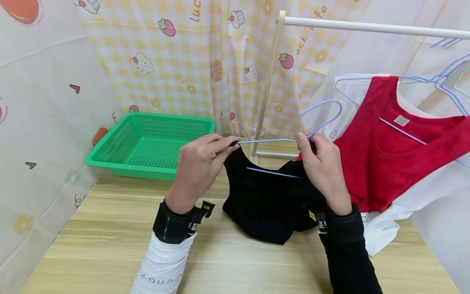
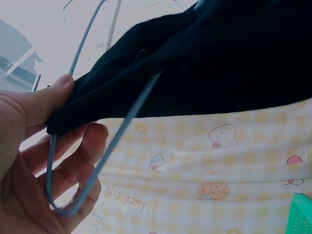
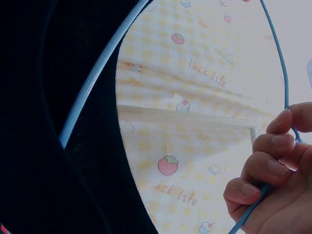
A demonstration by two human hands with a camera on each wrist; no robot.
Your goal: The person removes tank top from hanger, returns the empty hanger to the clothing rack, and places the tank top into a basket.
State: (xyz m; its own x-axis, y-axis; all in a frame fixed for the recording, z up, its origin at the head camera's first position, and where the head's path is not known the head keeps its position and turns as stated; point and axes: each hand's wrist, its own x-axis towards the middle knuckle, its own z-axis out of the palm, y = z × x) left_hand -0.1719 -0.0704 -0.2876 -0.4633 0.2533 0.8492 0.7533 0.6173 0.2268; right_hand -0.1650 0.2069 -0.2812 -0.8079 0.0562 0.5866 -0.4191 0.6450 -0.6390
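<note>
Wooden table [image 1: 253,269] in head view only, hands [image 1: 200,165] [image 1: 324,165] gripping blue hanger [image 1: 271,140], black top [image 1: 262,204]

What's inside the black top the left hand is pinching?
Part of a blue hanger: its lower bar shows across the open neck of the black top, then runs out of sight behind cloth. Fabric covers everything lower inside, so nothing there can be seen.

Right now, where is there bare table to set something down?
Bare tabletop lies in front of the green basket, left of the white sleeve; between it and the black sleeve, nearer than the black garment; and near right, beyond the black sleeve. Crowded: mid-table, around the left hand and right hand, and far right, around the red top and white garment.
</note>
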